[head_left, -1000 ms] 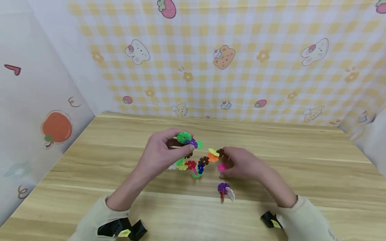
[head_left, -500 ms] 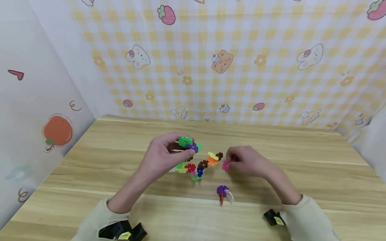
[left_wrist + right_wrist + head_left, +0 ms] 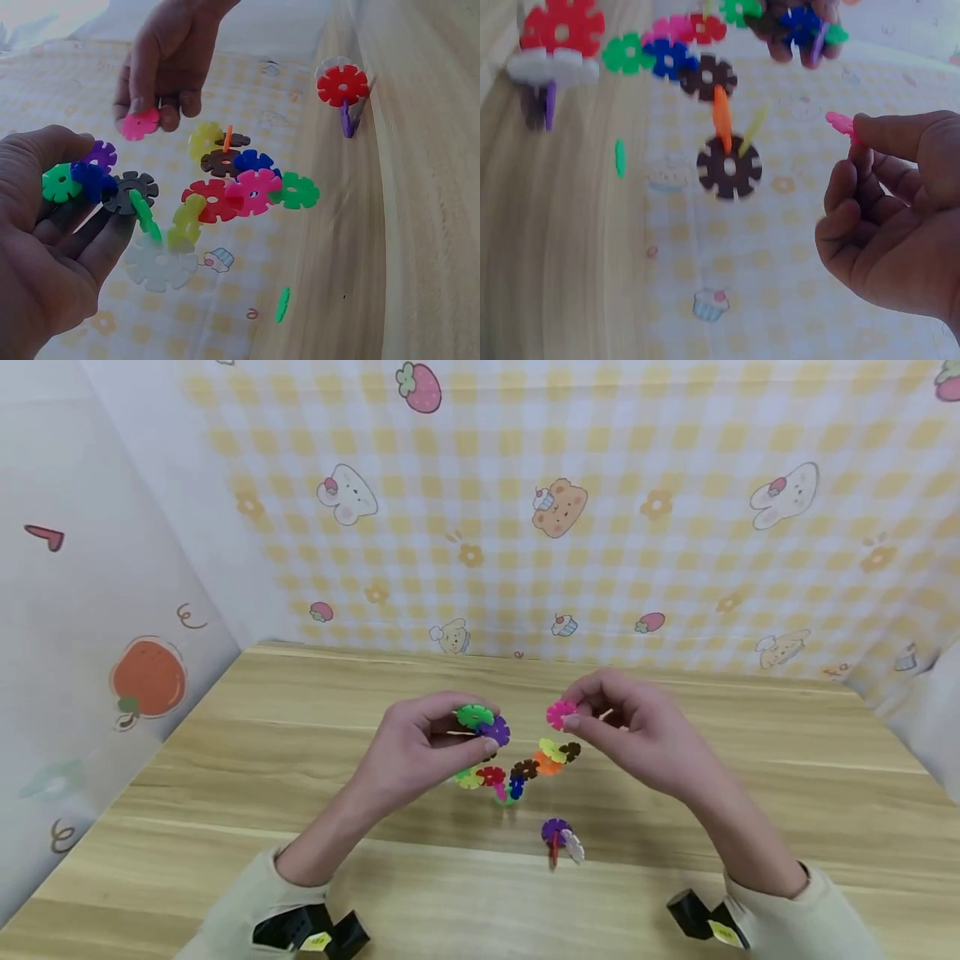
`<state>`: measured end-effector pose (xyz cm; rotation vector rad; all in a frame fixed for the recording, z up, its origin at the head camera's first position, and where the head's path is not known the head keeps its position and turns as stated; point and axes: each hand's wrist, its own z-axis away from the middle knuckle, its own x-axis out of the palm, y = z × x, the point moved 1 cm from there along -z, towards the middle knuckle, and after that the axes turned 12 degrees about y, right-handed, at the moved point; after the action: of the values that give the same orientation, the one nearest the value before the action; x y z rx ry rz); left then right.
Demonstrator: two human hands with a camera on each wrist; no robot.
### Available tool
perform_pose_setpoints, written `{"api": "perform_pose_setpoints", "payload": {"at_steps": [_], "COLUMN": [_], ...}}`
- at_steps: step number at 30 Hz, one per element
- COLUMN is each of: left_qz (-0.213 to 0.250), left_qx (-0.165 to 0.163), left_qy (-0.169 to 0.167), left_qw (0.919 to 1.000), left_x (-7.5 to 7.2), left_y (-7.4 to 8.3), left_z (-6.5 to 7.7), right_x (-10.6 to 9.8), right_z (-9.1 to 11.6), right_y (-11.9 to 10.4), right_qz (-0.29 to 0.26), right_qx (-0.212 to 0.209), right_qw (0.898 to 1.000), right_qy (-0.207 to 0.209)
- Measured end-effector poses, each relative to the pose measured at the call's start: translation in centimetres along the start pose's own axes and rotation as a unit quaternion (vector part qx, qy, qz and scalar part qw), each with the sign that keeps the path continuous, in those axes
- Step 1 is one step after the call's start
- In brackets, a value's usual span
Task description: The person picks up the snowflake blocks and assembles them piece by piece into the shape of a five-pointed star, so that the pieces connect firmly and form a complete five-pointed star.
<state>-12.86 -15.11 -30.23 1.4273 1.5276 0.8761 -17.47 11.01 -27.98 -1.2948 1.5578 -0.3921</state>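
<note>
My left hand [image 3: 420,747] grips one end of a chain of slotted snowflake discs, where a green disc [image 3: 475,717] and a purple disc [image 3: 496,731] show. From there the chain runs rightward over the table through a red disc [image 3: 491,775], a pink one, blue ones and an orange disc [image 3: 547,764] to a dark brown disc [image 3: 572,752] at its far end. A clear disc [image 3: 161,262] hangs in it in the left wrist view. Above that far end, my right hand [image 3: 645,735] pinches a single pink disc [image 3: 841,122] between thumb and finger, apart from the chain.
Nearer me on the wooden table [image 3: 450,902], a small joined piece has a purple disc [image 3: 557,832], a red one and a white one. Both wrist views show a loose green disc [image 3: 283,304] edge-on. A yellow checked cloth [image 3: 487,510] covers the back wall.
My right hand has moved away from the chain's dark brown end and lifted up with the pink disc. The left hand and chain have shifted slightly to the right.
</note>
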Motion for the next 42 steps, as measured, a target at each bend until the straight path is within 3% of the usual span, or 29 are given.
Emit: {"api": "perform_pose_setpoints", "payload": {"at_steps": [4,8,16,25,34,42], "left_qz": [0.001,0.013,0.03,0.069,0.071,0.086], "left_qx": [-0.001,0.006,0.003,-0.005,-0.012,-0.033], "left_qy": [-0.002,-0.002,0.005,0.021,0.007,0.001], "left_qw": [1.0,0.9999,0.9995,0.9974,0.9974,0.9957], "left_x": [0.0,0.1,0.2,0.8,1.1,1.1], "left_y": [-0.1,-0.4,-0.2,-0.4,-0.6,-0.4], "left_z": [0.2,0.3,0.2,0.4,0.6,0.6], "right_x": [1.3,2.2,2.7,3.0,2.7,2.6], "right_z": [0.3,0.5,0.6,1.0,1.2,1.2], "right_y": [-0.6,-1.0,-1.3,-1.3,-1.3,-1.2], "right_qz": [-0.008,0.001,0.003,-0.034,-0.022,-0.023], "right_qx": [-0.044,-0.061,-0.046,-0.029,-0.027,-0.097], "right_qw": [0.999,0.998,0.999,0.998,0.999,0.994], "right_qy": [0.006,-0.002,0.006,0.038,0.032,0.035]}}
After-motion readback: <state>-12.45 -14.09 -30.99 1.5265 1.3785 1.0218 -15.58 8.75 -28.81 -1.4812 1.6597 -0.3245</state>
